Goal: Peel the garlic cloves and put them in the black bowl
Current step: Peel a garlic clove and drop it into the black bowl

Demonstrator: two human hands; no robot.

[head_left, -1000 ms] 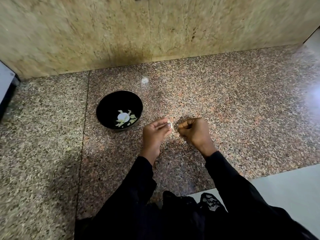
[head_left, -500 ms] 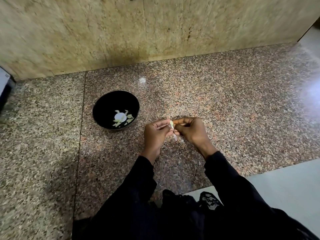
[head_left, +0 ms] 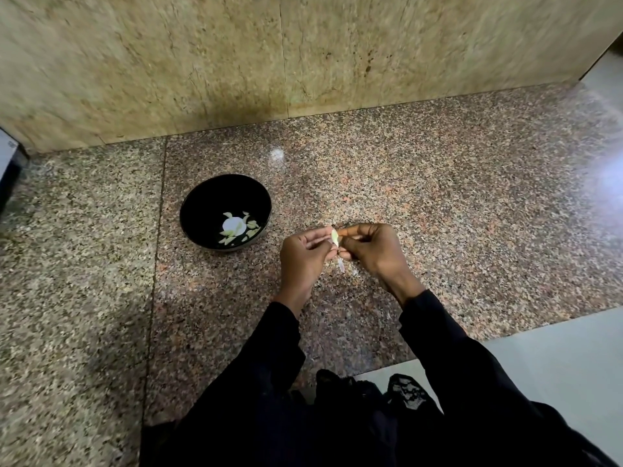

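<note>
Your two hands meet above the speckled granite floor (head_left: 438,197), just to the right of the black bowl (head_left: 202,210). Your left hand (head_left: 303,257) has its fingers curled, and the thumb and forefinger pinch a pale green garlic clove (head_left: 334,236) at its left side. Your right hand (head_left: 371,251) also has curled fingers, and its fingertips (head_left: 344,232) pinch the same clove from the right side. The clove stands nearly upright between the two hands, held in the air above the floor. A thin, pale strip of skin (head_left: 341,264) hangs down under the clove, between the hands; I cannot tell if it is attached to the clove or free.

The black bowl rests on the floor, near your left hand but apart from it. Inside it lie several peeled cloves (head_left: 251,225) around a round white spot at the bottom. Behind the bowl there is a beige stone wall (head_left: 202,62). Both your arms are in black sleeves (head_left: 448,348), and at the lower right a light grey tile (head_left: 556,365) borders the granite.
</note>
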